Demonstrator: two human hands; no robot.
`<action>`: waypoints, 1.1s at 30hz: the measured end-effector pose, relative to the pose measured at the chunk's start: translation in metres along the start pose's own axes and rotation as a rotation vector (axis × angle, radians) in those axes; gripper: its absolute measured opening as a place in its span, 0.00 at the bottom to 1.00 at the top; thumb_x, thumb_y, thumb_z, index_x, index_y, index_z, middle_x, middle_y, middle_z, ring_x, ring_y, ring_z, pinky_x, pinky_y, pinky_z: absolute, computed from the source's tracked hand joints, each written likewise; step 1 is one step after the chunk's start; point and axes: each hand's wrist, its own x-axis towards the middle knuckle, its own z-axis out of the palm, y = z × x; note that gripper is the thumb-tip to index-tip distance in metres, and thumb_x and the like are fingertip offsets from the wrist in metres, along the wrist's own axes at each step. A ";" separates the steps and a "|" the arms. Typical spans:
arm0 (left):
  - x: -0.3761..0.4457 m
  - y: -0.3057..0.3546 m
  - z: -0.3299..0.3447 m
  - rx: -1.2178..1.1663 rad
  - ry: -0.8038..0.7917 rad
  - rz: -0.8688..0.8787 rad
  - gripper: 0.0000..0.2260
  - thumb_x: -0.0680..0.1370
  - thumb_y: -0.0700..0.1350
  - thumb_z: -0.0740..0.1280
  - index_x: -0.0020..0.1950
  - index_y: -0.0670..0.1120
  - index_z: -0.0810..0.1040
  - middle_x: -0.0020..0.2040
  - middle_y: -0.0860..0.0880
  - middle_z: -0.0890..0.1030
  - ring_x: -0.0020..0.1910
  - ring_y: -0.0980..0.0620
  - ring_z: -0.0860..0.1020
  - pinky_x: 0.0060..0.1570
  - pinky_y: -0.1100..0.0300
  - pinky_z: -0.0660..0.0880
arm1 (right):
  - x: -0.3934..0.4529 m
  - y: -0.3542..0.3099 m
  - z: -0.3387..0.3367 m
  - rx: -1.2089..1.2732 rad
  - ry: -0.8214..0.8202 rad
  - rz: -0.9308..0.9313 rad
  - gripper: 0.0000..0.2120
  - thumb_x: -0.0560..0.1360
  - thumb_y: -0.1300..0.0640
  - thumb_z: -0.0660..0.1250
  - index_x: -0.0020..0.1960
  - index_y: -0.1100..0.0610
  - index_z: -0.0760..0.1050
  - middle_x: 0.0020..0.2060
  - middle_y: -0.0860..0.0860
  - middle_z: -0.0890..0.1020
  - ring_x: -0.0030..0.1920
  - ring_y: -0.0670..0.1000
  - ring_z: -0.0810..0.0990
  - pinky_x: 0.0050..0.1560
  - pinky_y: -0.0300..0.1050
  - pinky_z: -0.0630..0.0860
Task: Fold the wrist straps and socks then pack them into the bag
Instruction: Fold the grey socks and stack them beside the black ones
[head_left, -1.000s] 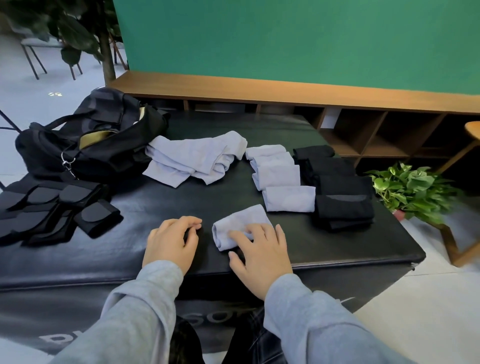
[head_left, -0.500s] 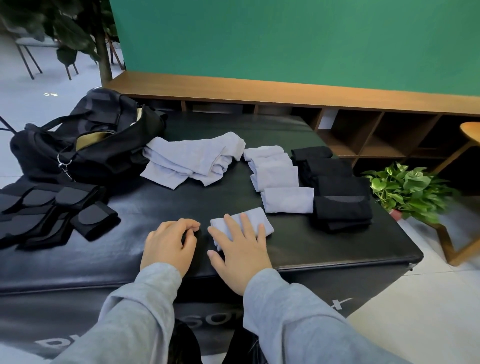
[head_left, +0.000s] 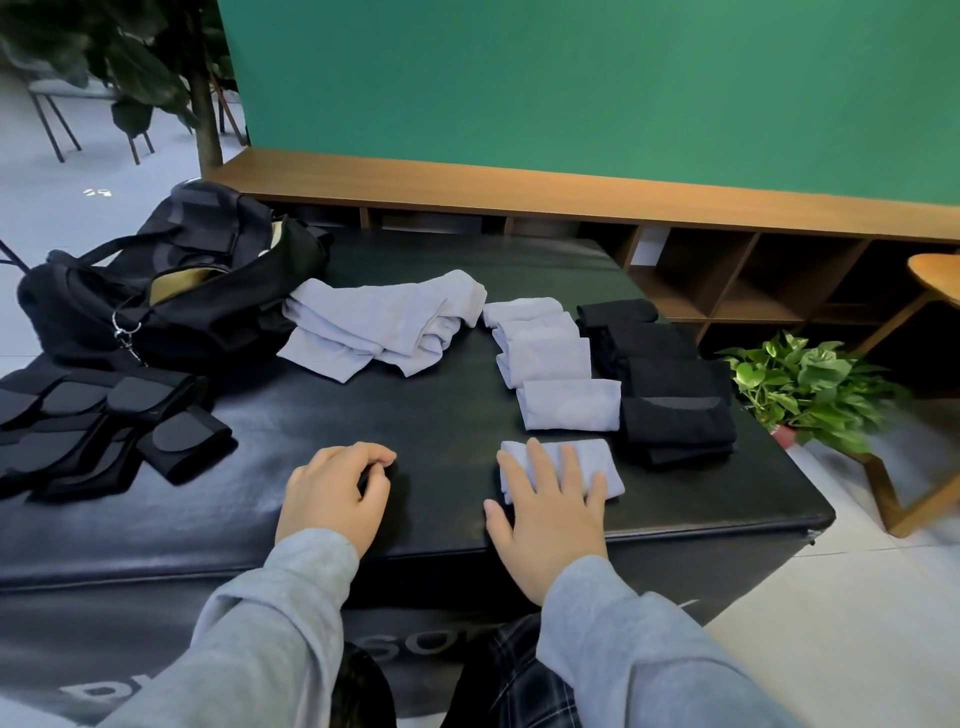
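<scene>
1. Several black wrist straps (head_left: 98, 431) lie overlapping at the far left of the black padded table (head_left: 415, 415), just in front of the open black bag (head_left: 171, 291).
2. Loose pale socks (head_left: 384, 327) sit heaped right of the bag.
3. Left hand (head_left: 335, 496) rests on the table, fingers loosely curled, holding nothing.
4. Right hand (head_left: 550, 514) presses straight fingers onto a folded pale sock (head_left: 592, 462).
5. Folded pale socks (head_left: 556, 364) form a row behind it; folded black socks (head_left: 670, 384) lie just right.
</scene>
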 end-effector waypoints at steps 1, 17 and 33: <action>0.000 0.000 0.000 0.005 0.002 0.005 0.10 0.77 0.46 0.59 0.50 0.61 0.77 0.52 0.56 0.76 0.51 0.50 0.69 0.50 0.61 0.66 | 0.002 0.003 0.000 -0.004 -0.004 0.011 0.27 0.79 0.39 0.47 0.76 0.41 0.45 0.77 0.48 0.44 0.75 0.59 0.39 0.72 0.64 0.39; 0.020 -0.001 0.011 0.609 -0.244 0.196 0.25 0.81 0.56 0.43 0.76 0.54 0.38 0.76 0.52 0.37 0.74 0.52 0.35 0.73 0.49 0.39 | 0.034 -0.047 0.010 0.130 -0.017 -0.300 0.36 0.73 0.39 0.35 0.78 0.53 0.46 0.77 0.47 0.45 0.76 0.48 0.40 0.74 0.48 0.39; 0.080 0.000 0.021 0.515 -0.212 0.302 0.25 0.82 0.55 0.45 0.76 0.53 0.40 0.76 0.51 0.37 0.74 0.53 0.35 0.72 0.52 0.37 | 0.084 -0.052 0.007 0.194 -0.004 -0.234 0.26 0.81 0.46 0.47 0.78 0.51 0.48 0.77 0.43 0.48 0.76 0.43 0.42 0.74 0.42 0.40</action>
